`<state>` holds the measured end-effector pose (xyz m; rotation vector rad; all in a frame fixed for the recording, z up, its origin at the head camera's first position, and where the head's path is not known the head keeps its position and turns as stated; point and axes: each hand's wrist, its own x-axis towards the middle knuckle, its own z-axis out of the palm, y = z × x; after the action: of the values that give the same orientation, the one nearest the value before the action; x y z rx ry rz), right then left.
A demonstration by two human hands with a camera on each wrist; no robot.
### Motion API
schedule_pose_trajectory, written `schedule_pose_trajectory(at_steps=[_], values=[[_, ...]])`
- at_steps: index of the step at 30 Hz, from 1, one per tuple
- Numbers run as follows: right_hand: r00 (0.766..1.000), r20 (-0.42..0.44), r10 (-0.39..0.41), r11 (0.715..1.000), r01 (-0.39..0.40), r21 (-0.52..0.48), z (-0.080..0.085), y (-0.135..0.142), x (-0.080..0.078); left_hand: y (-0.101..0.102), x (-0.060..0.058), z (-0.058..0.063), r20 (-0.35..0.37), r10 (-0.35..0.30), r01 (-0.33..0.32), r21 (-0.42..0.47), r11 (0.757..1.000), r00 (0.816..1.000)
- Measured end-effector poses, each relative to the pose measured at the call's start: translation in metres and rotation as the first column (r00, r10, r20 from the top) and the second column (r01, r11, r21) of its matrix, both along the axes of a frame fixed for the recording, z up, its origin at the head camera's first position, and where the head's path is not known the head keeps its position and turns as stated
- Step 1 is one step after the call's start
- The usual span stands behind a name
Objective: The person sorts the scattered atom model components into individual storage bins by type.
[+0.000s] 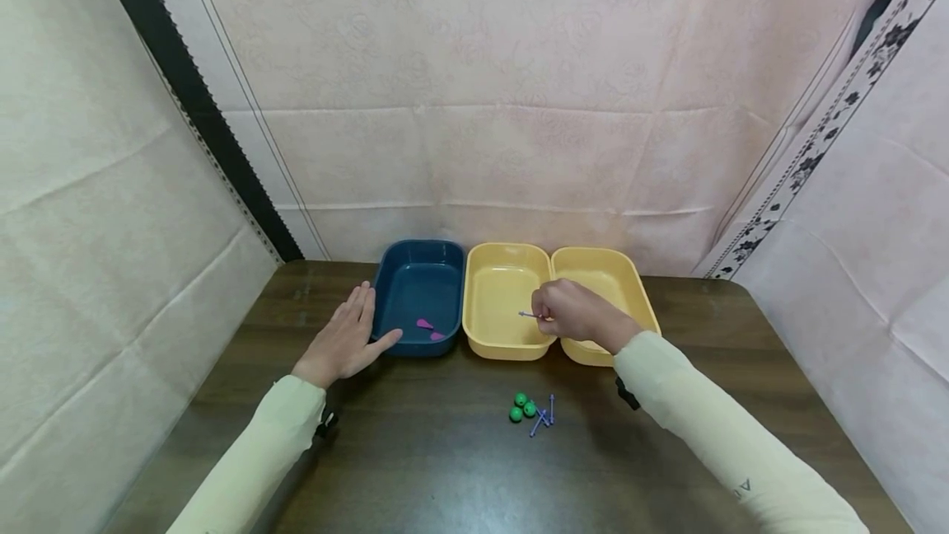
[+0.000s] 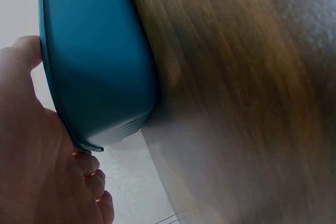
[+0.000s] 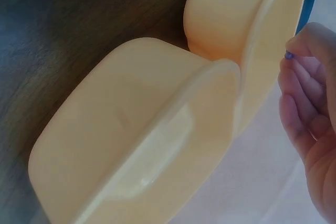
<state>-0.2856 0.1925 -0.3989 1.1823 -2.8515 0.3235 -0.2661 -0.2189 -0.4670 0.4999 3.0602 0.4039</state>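
Left hand (image 1: 344, 344) is pretty much flat, fingers straight and thumb spread, resting against the rim of the blue bin (image 1: 415, 287). Right hand (image 1: 574, 316) has its fingers curled in, pinching one thin purple stick (image 1: 527, 315) over the middle yellow bin (image 1: 504, 283), near its right side. The right yellow bin (image 1: 600, 270) sits just beside that one, partly behind the arm. Two pink pieces (image 1: 425, 324) lie in the blue bin. Closer to the person, three green balls (image 1: 516, 414) and a few more purple sticks (image 1: 552, 410) are bunched on the dark, wood-grain table (image 1: 415, 452), kinda shiny up front. Around it hang pale, creased cloths (image 1: 519, 64), with a black band (image 1: 200, 97) at left and a floral strip (image 1: 815, 138) at right.
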Motion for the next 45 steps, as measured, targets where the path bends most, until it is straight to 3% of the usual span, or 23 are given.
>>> schedule_pose_trajectory(at_steps=[8,13,23,27,45], values=[[0.998,-0.034,-0.044,0.997,0.042,-0.06,-0.003,-0.002,-0.005,0.0,-0.001,0.0,-0.005,0.005,-0.005,-0.001,1.0,1.0],[0.999,0.002,-0.046,0.997,0.046,-0.065,0.007,0.001,0.006,0.0,-0.002,-0.001,-0.005,0.004,-0.004,-0.003,1.0,1.0],[0.997,-0.035,0.073,0.997,-0.072,0.018,0.024,0.015,0.035,0.0,-0.003,-0.001,0.003,0.004,-0.004,0.002,1.0,1.0],[0.996,-0.012,0.091,0.995,-0.091,0.043,0.026,0.022,0.045,0.0,-0.003,-0.001,0.006,0.002,-0.002,-0.001,1.0,1.0],[0.966,0.03,0.258,0.958,-0.26,0.122,-0.009,0.03,0.071,0.001,-0.002,-0.001,-0.007,0.003,-0.003,-0.003,1.0,1.0]])
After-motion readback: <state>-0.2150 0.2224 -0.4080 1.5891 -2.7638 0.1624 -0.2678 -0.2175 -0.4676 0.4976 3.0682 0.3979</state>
